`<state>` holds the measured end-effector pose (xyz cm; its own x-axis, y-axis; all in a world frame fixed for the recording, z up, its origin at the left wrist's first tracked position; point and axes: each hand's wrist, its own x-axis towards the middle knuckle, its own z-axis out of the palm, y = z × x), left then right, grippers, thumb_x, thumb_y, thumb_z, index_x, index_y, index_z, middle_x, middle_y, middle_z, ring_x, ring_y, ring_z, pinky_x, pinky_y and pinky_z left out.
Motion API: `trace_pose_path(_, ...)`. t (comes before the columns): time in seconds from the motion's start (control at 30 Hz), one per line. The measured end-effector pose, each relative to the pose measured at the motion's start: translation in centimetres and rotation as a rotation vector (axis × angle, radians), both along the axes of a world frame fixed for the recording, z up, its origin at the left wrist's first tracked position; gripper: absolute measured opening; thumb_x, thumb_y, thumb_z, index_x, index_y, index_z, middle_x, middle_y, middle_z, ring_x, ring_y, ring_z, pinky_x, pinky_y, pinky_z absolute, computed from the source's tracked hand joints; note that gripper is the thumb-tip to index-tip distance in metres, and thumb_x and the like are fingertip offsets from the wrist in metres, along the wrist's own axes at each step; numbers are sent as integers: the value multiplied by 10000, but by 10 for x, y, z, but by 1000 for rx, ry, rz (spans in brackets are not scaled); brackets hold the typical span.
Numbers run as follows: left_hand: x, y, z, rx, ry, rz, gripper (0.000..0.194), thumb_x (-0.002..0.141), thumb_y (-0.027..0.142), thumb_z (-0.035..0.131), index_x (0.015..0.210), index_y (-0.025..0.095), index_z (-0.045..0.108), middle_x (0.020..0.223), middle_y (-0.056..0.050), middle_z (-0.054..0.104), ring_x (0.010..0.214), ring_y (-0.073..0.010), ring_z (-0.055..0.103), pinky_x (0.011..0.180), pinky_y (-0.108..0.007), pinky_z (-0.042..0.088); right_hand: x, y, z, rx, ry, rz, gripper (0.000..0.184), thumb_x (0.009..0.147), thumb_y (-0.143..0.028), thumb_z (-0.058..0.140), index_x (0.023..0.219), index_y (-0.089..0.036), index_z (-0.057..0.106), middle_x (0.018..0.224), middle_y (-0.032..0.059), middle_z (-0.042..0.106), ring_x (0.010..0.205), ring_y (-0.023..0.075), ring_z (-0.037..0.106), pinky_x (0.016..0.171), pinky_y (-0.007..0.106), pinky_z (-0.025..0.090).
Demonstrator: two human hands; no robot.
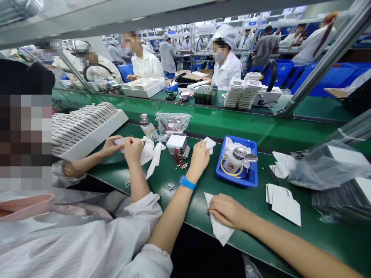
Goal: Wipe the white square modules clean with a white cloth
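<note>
Seemingly, work is partway: the left hand (199, 156) grasps 1 white piece (210, 145) right of the wired stack (177, 143); the right hand (227, 210) closes over a white cloth (222, 232) on the near counter (199, 190). White cards (285, 209) lie right, whether finished unclear.

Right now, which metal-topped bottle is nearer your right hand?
The bottle in the blue tray, beyond the right hand; the other bottle stands beside a clear bag.
</note>
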<state>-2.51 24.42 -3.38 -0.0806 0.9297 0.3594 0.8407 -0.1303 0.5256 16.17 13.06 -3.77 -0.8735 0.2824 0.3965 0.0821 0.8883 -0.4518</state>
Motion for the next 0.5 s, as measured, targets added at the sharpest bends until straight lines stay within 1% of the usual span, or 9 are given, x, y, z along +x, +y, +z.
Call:
trace_pose_path(0.07,7,14,1,0,43,7,407,928,198,544,1323,104,509,1418,-211,505,1389,-324,398,1141,-485,361,0,0,0,1,3,0,258,1025,-223,340,895,-188,559,793,47,638,717,149,537,661,295,370)
trace_pose_path(0.1,10,21,1,-5,55,16,422,924,223,565,1322,96,505,1412,-220,509,1395,-334,389,1140,-498,357,0,0,0,0,5,0,246,1021,-215,347,895,-187,556,795,47,637,716,150,530,662,295,370)
trace_pose_path(0.2,15,34,-1,-28,71,43,430,911,251,606,1291,70,515,1306,-232,584,1323,-341,475,1094,-500,398,0,0,-1,-10,1,-7,221,1010,-198,360,892,-188,546,795,45,636,713,152,516,663,294,363)
trace_pose_path(0.27,15,37,-4,-38,78,48,419,906,248,620,1270,63,525,1254,-224,612,1263,-327,530,1057,-472,431,1,-1,-1,-16,-8,-15,212,1006,-195,365,886,-191,539,789,42,632,706,152,507,657,295,352)
trace_pose_path(0.37,12,36,-5,-51,92,44,435,906,255,628,1278,60,517,1248,-214,615,1222,-314,555,1027,-436,452,2,-1,-3,-35,-24,-16,192,1001,-190,378,881,-194,528,780,36,625,696,151,498,655,294,342)
trace_pose_path(0.43,9,34,-2,-61,103,33,452,915,263,616,1302,60,503,1257,-209,613,1211,-310,558,1027,-427,449,3,-1,-3,-57,-30,-13,179,998,-182,384,884,-195,522,779,33,622,696,150,494,659,293,341)
trace_pose_path(0.5,7,32,5,-65,112,11,474,932,274,590,1342,65,475,1285,-200,604,1227,-305,543,1048,-421,430,3,0,-2,-76,-27,-12,169,993,-171,389,889,-196,519,782,34,623,699,151,492,663,293,343)
